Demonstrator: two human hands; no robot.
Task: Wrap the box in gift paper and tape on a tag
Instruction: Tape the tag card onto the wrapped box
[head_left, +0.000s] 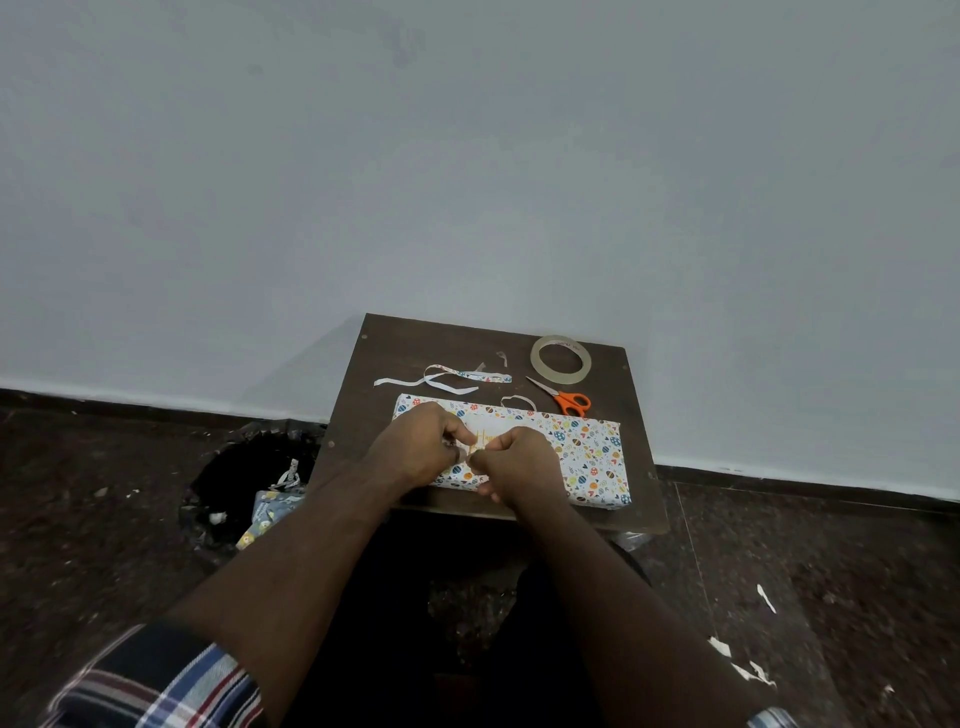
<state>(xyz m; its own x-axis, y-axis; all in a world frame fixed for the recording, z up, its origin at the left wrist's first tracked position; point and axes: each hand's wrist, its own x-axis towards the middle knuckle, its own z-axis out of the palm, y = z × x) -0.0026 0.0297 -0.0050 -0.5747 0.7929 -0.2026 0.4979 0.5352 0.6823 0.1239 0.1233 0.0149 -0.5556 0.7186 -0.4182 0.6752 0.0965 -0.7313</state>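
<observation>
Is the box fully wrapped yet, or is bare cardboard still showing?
Wrapped, as far as visible: patterned paper covers the box top and near side; no cardboard shows. Both hands hide its middle.

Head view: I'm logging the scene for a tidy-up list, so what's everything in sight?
table: 1, dark brown, against the wall
box: 1, wrapped in white patterned paper, on the table's near side
tag: 1, yellowish, on the box between the hands, mostly hidden
tape roll: 1, clear, table's far right
scissors: 1, orange handles, beside the roll
paper strips: several, white and patterned, behind the box
bin: 1, black, on the floor left of the table, holding scraps
floor scraps: a few, white, right
left hand: curled, on the box
right hand: curled, on the box
</observation>
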